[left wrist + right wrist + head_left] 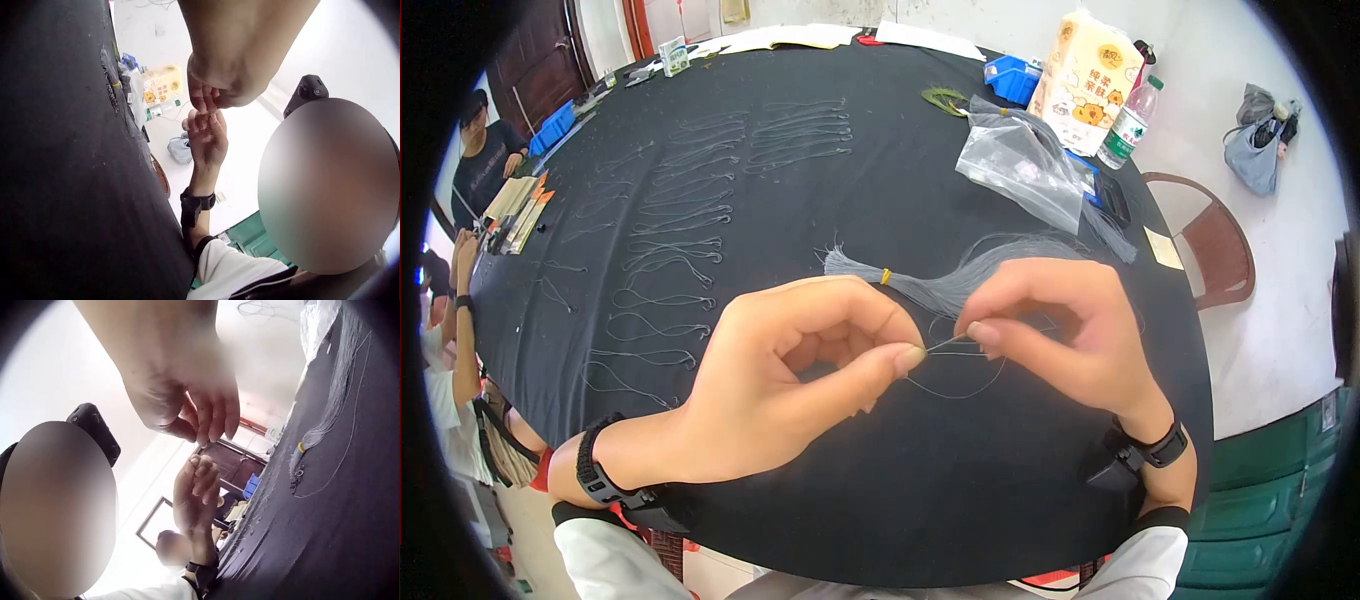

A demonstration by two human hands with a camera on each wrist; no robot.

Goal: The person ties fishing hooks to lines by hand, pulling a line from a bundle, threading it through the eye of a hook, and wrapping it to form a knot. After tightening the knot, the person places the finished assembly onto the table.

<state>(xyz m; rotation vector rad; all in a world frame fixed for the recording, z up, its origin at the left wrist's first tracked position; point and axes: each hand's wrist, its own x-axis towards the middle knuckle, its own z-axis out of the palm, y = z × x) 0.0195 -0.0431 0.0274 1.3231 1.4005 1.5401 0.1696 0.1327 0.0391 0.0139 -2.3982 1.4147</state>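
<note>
My left hand (795, 375) and right hand (1065, 335) meet over the near middle of the table. Thumb and forefinger of each hand pinch a thin grey cord (956, 397), which runs between the fingertips and hangs in a small loop below them. Just beyond the hands lies a bundle of grey cords (930, 287), tied with a yellow band near its left end. The right hand covers part of that bundle. In the right wrist view the banded bundle (322, 428) lies on the dark cloth, beside a long curved strand.
Rows of looped cords (665, 300) lie on the left of the black-covered table (880, 490). Toward the back right are a clear plastic bag (1020, 165), a tissue pack (1085, 85), a bottle (1130, 122) and a blue bin (1012, 78). Other people sit at the left edge.
</note>
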